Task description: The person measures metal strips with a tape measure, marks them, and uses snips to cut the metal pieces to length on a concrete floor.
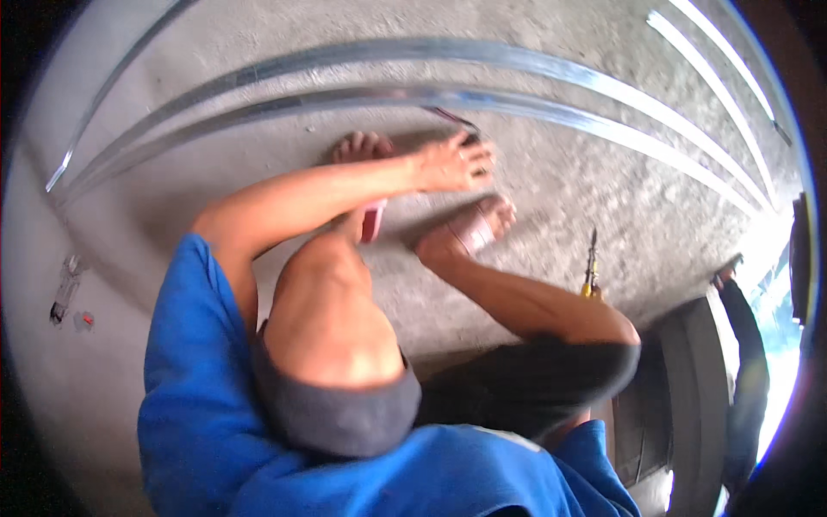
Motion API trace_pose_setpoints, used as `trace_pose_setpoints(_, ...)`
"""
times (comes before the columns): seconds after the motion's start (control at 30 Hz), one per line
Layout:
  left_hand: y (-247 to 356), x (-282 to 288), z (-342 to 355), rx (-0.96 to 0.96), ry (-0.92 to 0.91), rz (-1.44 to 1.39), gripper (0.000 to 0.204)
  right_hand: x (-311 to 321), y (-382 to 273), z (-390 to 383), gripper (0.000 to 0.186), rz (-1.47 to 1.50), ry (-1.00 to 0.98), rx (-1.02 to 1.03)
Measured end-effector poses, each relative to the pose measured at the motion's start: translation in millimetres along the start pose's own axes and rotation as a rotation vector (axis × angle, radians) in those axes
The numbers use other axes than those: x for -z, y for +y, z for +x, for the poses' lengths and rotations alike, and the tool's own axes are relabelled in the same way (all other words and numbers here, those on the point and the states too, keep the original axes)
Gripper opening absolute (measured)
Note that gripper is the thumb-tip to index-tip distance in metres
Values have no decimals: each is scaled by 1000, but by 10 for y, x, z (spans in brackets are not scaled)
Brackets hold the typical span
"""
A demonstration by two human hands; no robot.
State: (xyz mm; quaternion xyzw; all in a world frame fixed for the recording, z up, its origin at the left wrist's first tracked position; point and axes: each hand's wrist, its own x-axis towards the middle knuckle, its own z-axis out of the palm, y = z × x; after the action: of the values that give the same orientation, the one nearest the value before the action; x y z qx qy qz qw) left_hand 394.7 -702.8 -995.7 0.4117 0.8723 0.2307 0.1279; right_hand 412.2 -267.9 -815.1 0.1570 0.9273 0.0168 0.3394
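Note:
My left hand [457, 164] reaches across in front of my feet, fingers spread apart, blurred a little, palm toward the floor. I see nothing held in it. Just beyond it, a thin dark and reddish tool [448, 115] lies partly hidden by the hand and beside a shiny metal strip [413, 96]. A second long metal strip [431, 49] runs behind that one. To the right, a slim tool with a yellow handle and dark pointed shaft [592, 263] shows past my bent leg. My right hand is hidden behind that leg.
More metal strips lie at the far left [112, 90] and far right [711, 69] of the concrete floor [551, 215]. Small scraps [67, 289] sit at the left, one with a red bit [86, 320]. Dark objects [689, 379] stand at the right beside bright light.

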Motion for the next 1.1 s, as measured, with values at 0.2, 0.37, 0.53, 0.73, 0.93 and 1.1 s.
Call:
trace_pose_setpoints(0.2,-396,261,-275,148,349,-88,57,-1028,-219,444,68,-54,201,-31)
trace_pose_setpoints(0.37,-1206,861,-1229,436,381,176,40,-1447,-119,380,68,-31,379,20)
trace_pose_setpoints(0.53,-1479,1013,-1974,758,500,167,36,-1748,160,390,84,236,163,-75)
trace_pose_setpoints(0.73,-1646,1162,-2257,800,511,76,27,-2027,-159,399,81,213,386,1)
trace_pose_setpoints(0.93,-1672,1202,-3223,1056,277,54,36,-2111,-785,41,64,340,410,168)
trace_pose_setpoints(1.1,-1601,928,-3629,1036,35,276,48,-2375,-2234,-343,49,595,164,520)
